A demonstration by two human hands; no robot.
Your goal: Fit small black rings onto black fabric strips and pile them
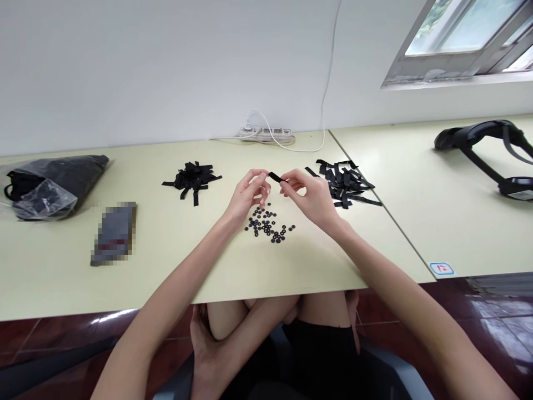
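The black strip (275, 177) was short, flat and narrow, held up at a slant above the tabletop (233, 272). The right hand (311, 194) was pinched on one end; the left hand (246, 195) had its fingertips at the other, though I couldn't tell whether they gripped it. Small dark rings (266, 226) lay scattered below, between a left pile of strips (194, 176) and a right pile of strips (346, 182). The tabletop was pale yellow-green, set against a white wall (166, 66), with a window (462, 33) at upper right and reddish floor tiles (383, 322) beneath.
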